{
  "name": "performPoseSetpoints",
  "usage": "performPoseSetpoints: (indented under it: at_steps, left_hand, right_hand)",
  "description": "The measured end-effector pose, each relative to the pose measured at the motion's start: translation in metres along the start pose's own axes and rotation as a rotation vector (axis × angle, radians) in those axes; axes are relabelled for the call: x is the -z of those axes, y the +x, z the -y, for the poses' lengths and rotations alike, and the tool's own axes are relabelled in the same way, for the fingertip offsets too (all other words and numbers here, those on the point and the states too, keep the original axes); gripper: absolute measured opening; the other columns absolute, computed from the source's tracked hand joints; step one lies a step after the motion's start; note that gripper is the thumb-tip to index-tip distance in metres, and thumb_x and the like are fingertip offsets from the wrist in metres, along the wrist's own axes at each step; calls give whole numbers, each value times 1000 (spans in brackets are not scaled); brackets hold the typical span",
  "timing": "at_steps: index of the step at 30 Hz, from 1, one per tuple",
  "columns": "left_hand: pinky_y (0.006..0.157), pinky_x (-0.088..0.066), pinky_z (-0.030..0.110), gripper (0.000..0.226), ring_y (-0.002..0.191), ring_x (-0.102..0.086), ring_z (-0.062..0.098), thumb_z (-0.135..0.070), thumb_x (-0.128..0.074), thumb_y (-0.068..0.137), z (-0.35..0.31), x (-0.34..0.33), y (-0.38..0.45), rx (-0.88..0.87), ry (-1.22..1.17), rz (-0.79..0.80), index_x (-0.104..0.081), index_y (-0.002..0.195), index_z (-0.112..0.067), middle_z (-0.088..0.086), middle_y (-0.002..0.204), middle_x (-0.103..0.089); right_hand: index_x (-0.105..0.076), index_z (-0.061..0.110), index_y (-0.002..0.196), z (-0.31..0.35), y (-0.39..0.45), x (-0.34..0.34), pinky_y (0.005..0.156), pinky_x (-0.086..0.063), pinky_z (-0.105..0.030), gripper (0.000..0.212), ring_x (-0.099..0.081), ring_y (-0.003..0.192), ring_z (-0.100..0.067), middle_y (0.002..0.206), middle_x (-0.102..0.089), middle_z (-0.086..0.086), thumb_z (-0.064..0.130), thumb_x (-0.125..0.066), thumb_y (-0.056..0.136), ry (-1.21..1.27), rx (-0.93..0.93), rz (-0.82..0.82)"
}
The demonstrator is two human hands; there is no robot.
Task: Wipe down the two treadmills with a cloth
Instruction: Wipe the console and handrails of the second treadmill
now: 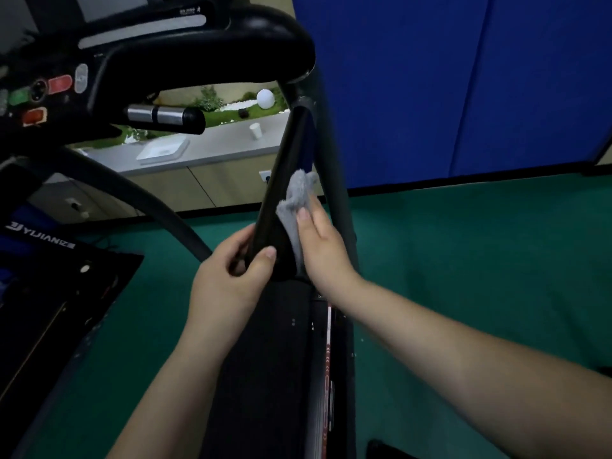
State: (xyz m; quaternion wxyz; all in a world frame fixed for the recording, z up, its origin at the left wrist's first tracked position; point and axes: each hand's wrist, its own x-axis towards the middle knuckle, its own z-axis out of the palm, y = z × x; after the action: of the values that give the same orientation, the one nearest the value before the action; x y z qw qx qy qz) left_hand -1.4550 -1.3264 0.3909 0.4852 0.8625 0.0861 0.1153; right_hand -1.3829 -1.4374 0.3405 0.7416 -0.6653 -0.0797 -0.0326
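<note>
A black treadmill fills the left and middle of the head view, with its console (49,91) at the top left and its belt (265,359) below. Its right handrail (284,173) slopes down toward me. My left hand (231,276) grips the rail's lower end, thumb over the top. My right hand (323,246) presses a grey cloth (294,200) against the rail's right side; part of the cloth is hidden under my palm. A second treadmill is not clearly visible.
A dark upright post (334,180) stands just right of the rail. Green floor (463,260) spreads to the right, bounded by a blue wall (463,77). Behind the rail runs a grey counter (225,144) with a white cup (255,130) and a tray (162,150).
</note>
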Motion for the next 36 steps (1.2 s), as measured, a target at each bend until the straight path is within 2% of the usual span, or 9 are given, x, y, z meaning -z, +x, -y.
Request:
performPoseSetpoints:
  at_steps: [5,9,12,17,19,22,26,28,36]
  left_hand:
    - [86,-56,40,30,89,-66,-2,-29,-66,83,-4,-3,0,14,11,-37,-65,111,-40,-23,97,-69]
    - [85,-55,35,38,93,-65,-4,-45,-61,68,-7,-2,-1,57,29,-2,-62,105,-52,-30,101,-67]
    - [86,-52,33,43,98,-65,-2,-54,-58,62,-3,-1,3,61,35,-10,-62,106,-55,-27,105,-68]
    - [93,-49,37,43,106,-63,5,-50,-58,67,-1,-5,3,60,5,-19,-62,110,-49,-19,111,-67]
    - [95,-49,41,43,107,-62,8,-50,-57,68,-1,-6,4,75,1,-13,-61,111,-49,-16,112,-66]
    - [99,-46,47,46,111,-61,10,-48,-56,69,0,-5,5,91,4,6,-59,115,-47,-14,116,-65]
    - [100,-45,54,50,113,-60,16,-42,-54,70,-2,-7,3,117,-33,24,-59,119,-39,-7,119,-64]
    - [100,-45,54,51,112,-60,17,-41,-53,69,-4,-8,2,125,-43,19,-60,120,-36,-7,117,-65]
    - [99,-46,50,46,111,-60,15,-41,-52,69,-5,-12,0,131,-47,-35,-61,114,-43,-11,114,-65]
  right_hand:
    - [-24,34,149,2,15,-1,119,-23,-38,58,-24,144,-11,158,-25,6,46,-30,93,24,-67,23]
    - [-16,37,148,3,-8,5,113,-8,-10,48,-4,146,1,158,-9,16,28,-29,103,26,96,106]
    - [-18,26,152,-1,55,10,113,-9,-17,49,-4,147,-6,161,-6,6,29,-29,103,-45,82,108]
    - [-15,22,153,-10,161,33,106,-30,-30,56,-28,142,-25,158,-21,-8,41,-27,102,-58,-105,107]
    - [-12,25,153,-10,157,36,104,-32,-30,56,-32,139,-25,158,-24,-7,42,-26,102,-21,-136,114]
    - [-7,33,152,-13,100,26,116,-20,-38,54,-17,146,-19,162,-9,2,38,-28,103,43,-91,153]
    - [-10,28,153,-5,79,25,112,-10,-18,53,0,145,-3,162,3,7,30,-29,104,-7,39,208]
    - [-12,25,153,-4,114,25,113,-9,-24,52,0,147,-10,162,3,4,30,-28,104,-73,89,183]
    - [-8,22,154,-8,182,28,118,-19,-40,56,-19,146,-27,160,-13,-9,40,-23,103,13,-215,38]
